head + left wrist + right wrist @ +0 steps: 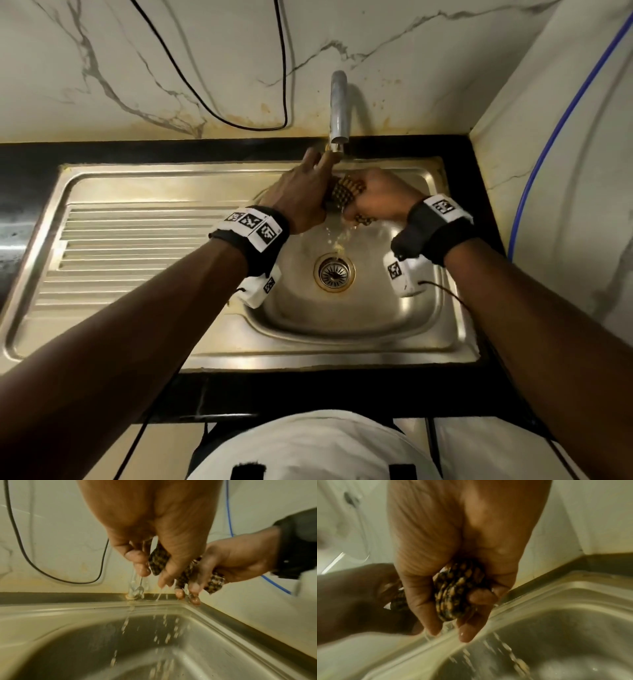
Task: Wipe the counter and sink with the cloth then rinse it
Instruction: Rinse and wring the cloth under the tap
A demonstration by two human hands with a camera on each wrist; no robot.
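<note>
Both hands gripping the checked cloth under the tap, left hand at 9 o'clock, right hand at 3, bundle stretched crosswise over the sink basin.

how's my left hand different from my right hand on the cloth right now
The left hand has fingers stretched up toward the tap, while the right hand is balled in a fist. The left pinches one end of the cloth; the right bunches the rest in its palm. Both are wet, over the sink.

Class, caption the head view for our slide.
Both hands, left hand and right hand, hold a checked cloth under the running tap.
</note>
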